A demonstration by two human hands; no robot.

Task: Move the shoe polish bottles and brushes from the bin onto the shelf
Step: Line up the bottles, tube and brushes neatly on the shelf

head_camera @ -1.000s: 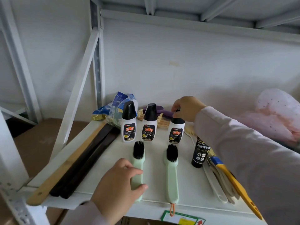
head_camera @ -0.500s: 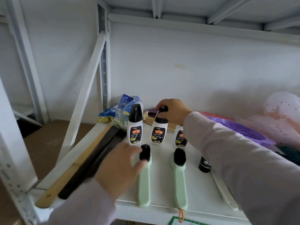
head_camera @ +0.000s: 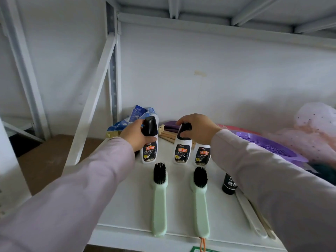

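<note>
Three white shoe polish bottles with black caps stand in a row on the white shelf. My left hand grips the left bottle at its neck. My right hand holds the cap of the middle bottle, which leans slightly. The right bottle stands free, partly behind my right sleeve. In front lie two mint green brushes with black bristles, the left brush and the right brush, handles toward the shelf's front edge.
A small black bottle stands right of the brushes. Wooden sticks and blue packets lie at the back. A purple basket and pink netting sit at the right. A white diagonal brace rises at left.
My left hand has left the left brush and reached back to take hold of the left bottle. My right hand stays on the middle bottle's cap. The view has shifted closer.
</note>
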